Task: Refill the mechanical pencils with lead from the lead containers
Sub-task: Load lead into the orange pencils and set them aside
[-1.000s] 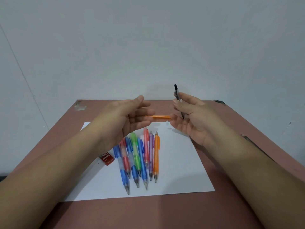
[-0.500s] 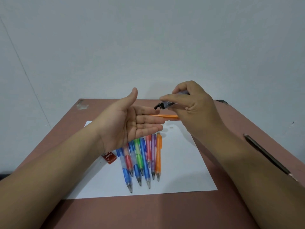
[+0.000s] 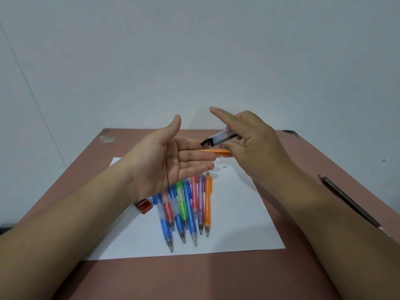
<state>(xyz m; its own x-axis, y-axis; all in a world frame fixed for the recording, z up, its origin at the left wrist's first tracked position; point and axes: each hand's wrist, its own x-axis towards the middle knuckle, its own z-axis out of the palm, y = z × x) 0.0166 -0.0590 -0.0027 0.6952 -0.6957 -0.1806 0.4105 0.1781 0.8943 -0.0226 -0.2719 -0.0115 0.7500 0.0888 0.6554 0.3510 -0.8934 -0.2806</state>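
My right hand [image 3: 253, 144] holds a clear lead container [image 3: 218, 137] with a black cap, tilted so the open cap end points down toward my left palm; the index finger sticks out straight above it. My left hand [image 3: 171, 156] is held flat, palm up, under the cap end, fingers straight and holding nothing. Several mechanical pencils [image 3: 186, 208] in blue, red, green, pink, purple and orange lie side by side on a white sheet [image 3: 242, 217], tips toward me. An orange pencil [image 3: 216, 151] lies crosswise behind my hands, partly hidden.
A red lead case [image 3: 143, 205] lies left of the pencils, half under my left wrist. A small white piece [image 3: 223, 163] rests on the sheet near the orange pencil. A dark pencil [image 3: 348, 202] lies along the brown table [image 3: 194, 276] at the right edge.
My right hand tipped the lead container from upright to slanting down over my left palm. My left hand turned palm up and flattened. The right index finger lifted off the container.
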